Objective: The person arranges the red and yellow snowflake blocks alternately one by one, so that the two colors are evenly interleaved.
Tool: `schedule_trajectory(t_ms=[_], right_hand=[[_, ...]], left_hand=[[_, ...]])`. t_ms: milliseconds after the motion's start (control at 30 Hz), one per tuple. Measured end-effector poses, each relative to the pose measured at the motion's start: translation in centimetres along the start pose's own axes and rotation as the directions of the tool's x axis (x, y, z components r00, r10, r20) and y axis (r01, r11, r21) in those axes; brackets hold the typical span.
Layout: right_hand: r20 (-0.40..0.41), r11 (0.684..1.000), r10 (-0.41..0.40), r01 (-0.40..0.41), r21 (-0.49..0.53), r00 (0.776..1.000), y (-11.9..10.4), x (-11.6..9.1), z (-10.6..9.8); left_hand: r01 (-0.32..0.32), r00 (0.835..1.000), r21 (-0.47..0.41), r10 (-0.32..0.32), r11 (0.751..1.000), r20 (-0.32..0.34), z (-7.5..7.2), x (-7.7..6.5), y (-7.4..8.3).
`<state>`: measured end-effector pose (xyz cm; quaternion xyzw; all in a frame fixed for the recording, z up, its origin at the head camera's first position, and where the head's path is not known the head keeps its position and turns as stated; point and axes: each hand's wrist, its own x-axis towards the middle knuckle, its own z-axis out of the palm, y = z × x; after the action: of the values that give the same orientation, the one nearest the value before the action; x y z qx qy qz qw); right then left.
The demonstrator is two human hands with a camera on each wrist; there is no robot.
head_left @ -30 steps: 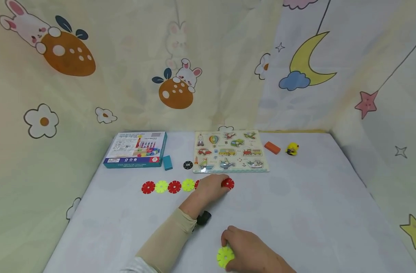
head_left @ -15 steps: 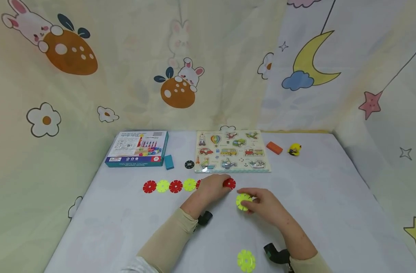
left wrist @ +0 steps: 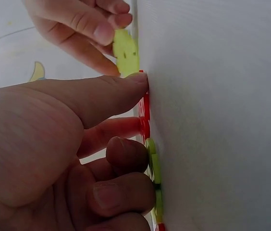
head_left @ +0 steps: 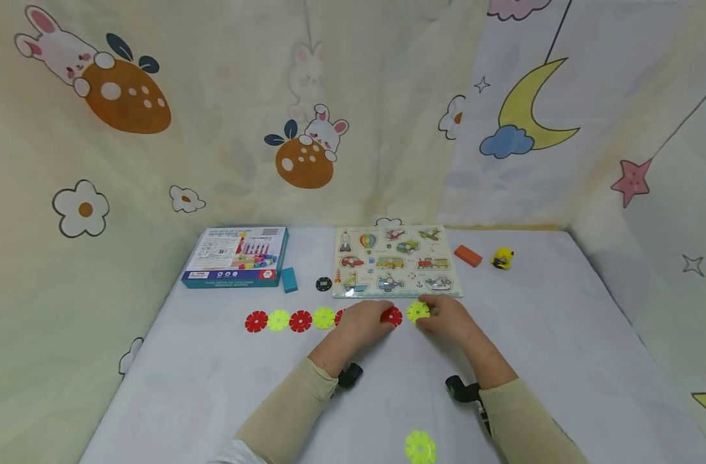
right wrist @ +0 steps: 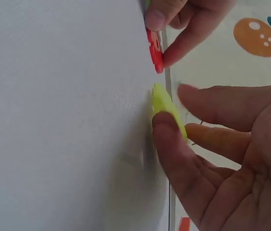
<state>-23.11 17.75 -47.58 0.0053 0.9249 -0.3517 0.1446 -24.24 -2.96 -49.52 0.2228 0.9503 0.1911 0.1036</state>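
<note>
A row of notched plastic snowflake discs, red and yellow-green in turn, lies on the white table; its leftmost is a red disc (head_left: 256,321). My left hand (head_left: 361,324) rests over the row, thumb and finger pinching the red disc (head_left: 393,316) at its right end. The hand covers part of the row. My right hand (head_left: 450,318) pinches a yellow-green disc (head_left: 418,312) just right of that red one, with a small gap between them. In the right wrist view the yellow-green disc (right wrist: 162,103) is tilted, its edge at the table surface.
Another yellow-green disc (head_left: 420,447) lies near the front. Behind the row are a picture puzzle board (head_left: 397,262), a black chip (head_left: 324,283), a blue block (head_left: 289,280) and a printed box (head_left: 237,256). An orange block (head_left: 467,256) and yellow figurine (head_left: 502,258) stand right of the board.
My right hand has carried the yellow-green disc from the front of the table up to the row's right end. The left hand stays on the red disc.
</note>
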Motion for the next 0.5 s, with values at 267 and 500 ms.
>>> schedule_trajectory(t_ms=[267,500], right_hand=[[-0.040,0.995,-0.061,0.057,-0.087,0.997,0.9,0.1,0.8],[-0.060,0.997,-0.069,0.067,-0.042,0.996,1.2,-0.1,1.2]], left_hand=[[0.001,1.000,0.023,-0.001,1.000,-0.003,-0.5,-0.1,0.5],[-0.017,1.000,0.050,0.017,0.999,0.006,-0.5,0.4,1.9]])
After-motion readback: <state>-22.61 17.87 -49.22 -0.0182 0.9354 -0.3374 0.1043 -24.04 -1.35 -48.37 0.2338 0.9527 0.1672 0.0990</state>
